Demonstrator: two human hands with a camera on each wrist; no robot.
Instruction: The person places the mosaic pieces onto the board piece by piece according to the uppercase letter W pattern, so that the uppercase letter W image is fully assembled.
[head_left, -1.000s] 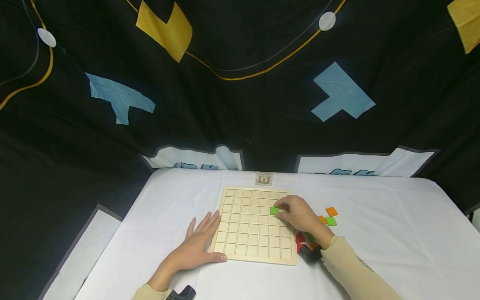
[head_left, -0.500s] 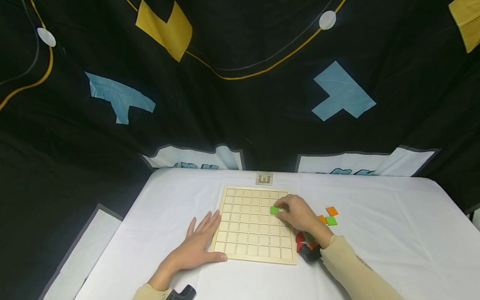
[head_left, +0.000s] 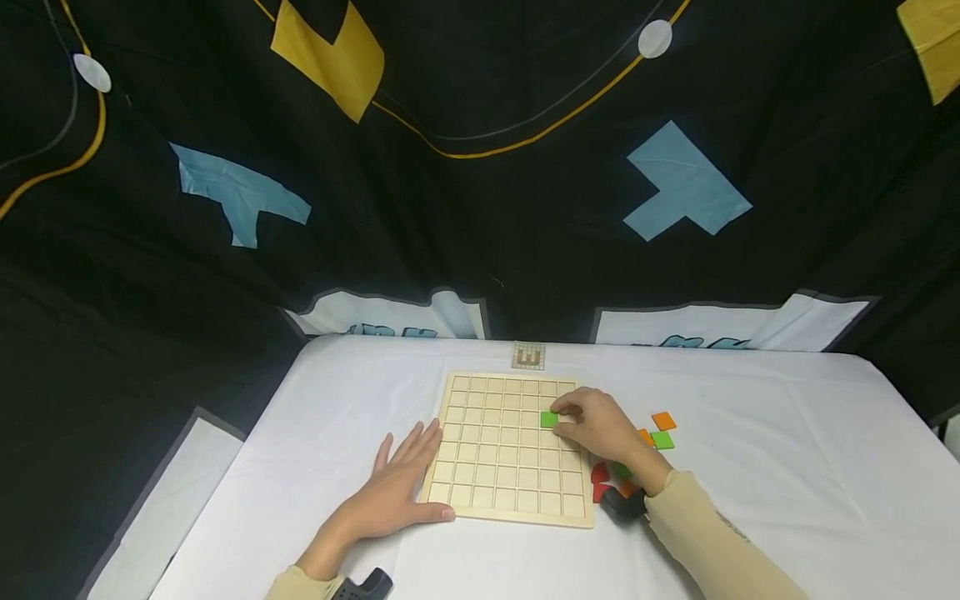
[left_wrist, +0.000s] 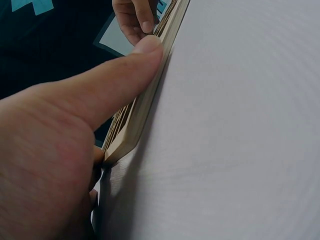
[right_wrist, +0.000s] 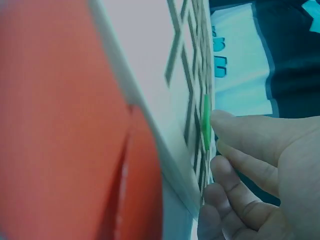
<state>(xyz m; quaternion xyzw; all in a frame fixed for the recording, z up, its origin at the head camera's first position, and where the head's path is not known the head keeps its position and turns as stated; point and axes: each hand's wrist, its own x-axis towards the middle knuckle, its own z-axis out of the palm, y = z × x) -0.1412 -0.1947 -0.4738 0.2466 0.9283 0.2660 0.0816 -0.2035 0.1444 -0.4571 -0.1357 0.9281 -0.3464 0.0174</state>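
A pale wooden grid board point(head_left: 487, 457) lies on the white table, seen edge-on in both wrist views. My left hand point(head_left: 392, 493) rests at its left side with fingers spread and fairly straight. The left thumb point(left_wrist: 115, 82) lies along the front edge in the left wrist view. Over the board's upper right part, my right hand point(head_left: 596, 425) has thumb and index finger at the edges of a green square tile point(head_left: 549, 419). That tile point(right_wrist: 206, 122) sits on the grid in the right wrist view, close against the fingertips. Whether it lies fully within a cell cannot be told.
Right of the board are orange point(head_left: 663, 421) and green point(head_left: 662, 440) tiles, with red pieces point(head_left: 600, 473) partly under the right wrist. A small grid card point(head_left: 528, 357) lies behind the board. A dark patterned curtain point(head_left: 480, 233) hangs behind the table.
The right thumb and index finger have shifted very slightly right against the green tile. The tile, board and left hand stay in place.
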